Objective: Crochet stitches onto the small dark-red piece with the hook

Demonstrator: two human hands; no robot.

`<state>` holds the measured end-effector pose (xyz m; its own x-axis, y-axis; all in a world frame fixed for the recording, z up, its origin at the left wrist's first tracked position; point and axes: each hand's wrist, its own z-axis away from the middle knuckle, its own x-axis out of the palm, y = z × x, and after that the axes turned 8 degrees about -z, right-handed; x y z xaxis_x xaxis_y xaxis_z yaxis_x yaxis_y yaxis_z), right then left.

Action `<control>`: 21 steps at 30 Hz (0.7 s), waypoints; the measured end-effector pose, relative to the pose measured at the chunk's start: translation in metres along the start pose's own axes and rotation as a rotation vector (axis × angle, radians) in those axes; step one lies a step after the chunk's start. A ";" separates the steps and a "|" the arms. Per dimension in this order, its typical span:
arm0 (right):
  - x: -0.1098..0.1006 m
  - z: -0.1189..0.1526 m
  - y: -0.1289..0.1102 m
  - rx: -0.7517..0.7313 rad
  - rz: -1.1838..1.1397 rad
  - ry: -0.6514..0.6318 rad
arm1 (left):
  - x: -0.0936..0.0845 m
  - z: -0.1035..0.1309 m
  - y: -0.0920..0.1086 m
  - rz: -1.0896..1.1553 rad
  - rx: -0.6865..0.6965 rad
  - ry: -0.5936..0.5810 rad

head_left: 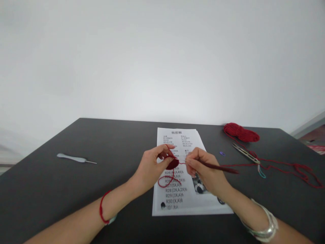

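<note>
Between the thumb and fingers of my left hand (151, 164) is a small dark red crochet piece (173, 164), with a loose yarn tail (165, 182) looping below it. My right hand (204, 166) grips a crochet hook (223, 168) with a dark red handle pointing right. The hook's thin metal shaft reaches toward the piece; whether its tip is inside a stitch is too small to tell. A strand of red yarn runs between the piece and my right hand. Under both hands lies a printed pattern sheet (175, 206).
At the back right sits a skein of red yarn (241, 132), its strand trailing rightward. Near it are thread snips (246, 153) with a teal cord and a small purple stitch marker (222, 153). A grey-handled crochet hook (73, 158) lies at left on the black table (122, 135).
</note>
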<state>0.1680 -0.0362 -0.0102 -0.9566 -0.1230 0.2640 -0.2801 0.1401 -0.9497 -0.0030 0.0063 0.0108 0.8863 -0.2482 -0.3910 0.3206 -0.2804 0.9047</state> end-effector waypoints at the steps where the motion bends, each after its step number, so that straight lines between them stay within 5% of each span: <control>1: 0.000 -0.002 0.001 0.038 -0.121 -0.020 | 0.001 0.000 0.000 0.051 -0.017 -0.014; 5: 0.004 -0.004 0.009 0.035 -0.227 -0.050 | 0.006 0.003 0.002 0.293 -0.139 -0.085; 7: 0.007 -0.001 0.016 -0.112 0.010 -0.034 | 0.009 0.005 0.002 0.404 -0.210 -0.122; 12: 0.009 0.004 0.024 -0.762 0.975 -0.069 | 0.014 0.007 0.002 0.646 -0.348 -0.141; 15: 0.005 0.002 0.022 -0.933 1.064 -0.126 | 0.012 0.006 0.002 0.754 -0.370 -0.164; 18: -0.001 -0.001 0.019 -0.780 0.763 -0.214 | 0.008 0.003 0.001 0.800 -0.389 -0.223; 21: -0.003 -0.002 0.013 -0.441 0.388 -0.130 | 0.002 -0.001 -0.002 0.775 -0.360 -0.245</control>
<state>0.1671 -0.0320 -0.0231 -0.9859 -0.0964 -0.1366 0.0539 0.5900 -0.8056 -0.0012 0.0076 0.0086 0.8146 -0.4505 0.3654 -0.2171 0.3475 0.9122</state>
